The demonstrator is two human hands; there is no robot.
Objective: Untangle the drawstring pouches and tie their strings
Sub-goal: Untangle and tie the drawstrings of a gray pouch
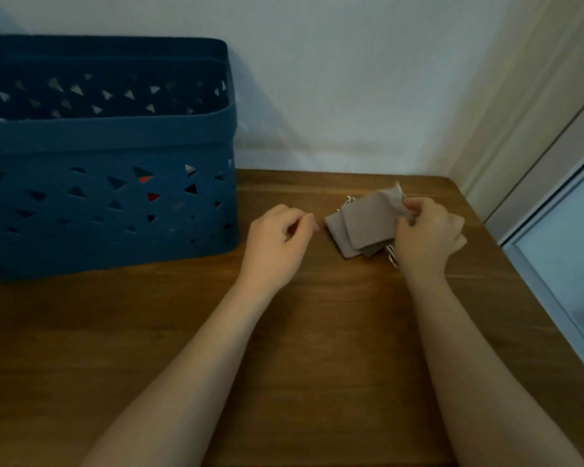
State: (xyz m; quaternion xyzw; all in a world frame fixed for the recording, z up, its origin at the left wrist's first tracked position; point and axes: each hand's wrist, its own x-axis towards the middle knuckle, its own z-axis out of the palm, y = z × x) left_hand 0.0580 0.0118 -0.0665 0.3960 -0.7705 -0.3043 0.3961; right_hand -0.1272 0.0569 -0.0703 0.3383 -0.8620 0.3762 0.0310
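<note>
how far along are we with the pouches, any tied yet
Nothing looks done: the grey pouches lie overlapping on the table, white strings loose. In hand: the right hand grips the top pouch's edge; the left hand holds nothing. Left: separating and tying.

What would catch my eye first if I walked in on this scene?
Probably the big blue basket with triangular holes, on the table's left side against the wall. Next, the small fan of grey pouches near the far right corner, their pale strings poking out. The right hand pinches the top pouch's edge, while the left hand hovers loosely curled just left of the pile, holding nothing.
</note>
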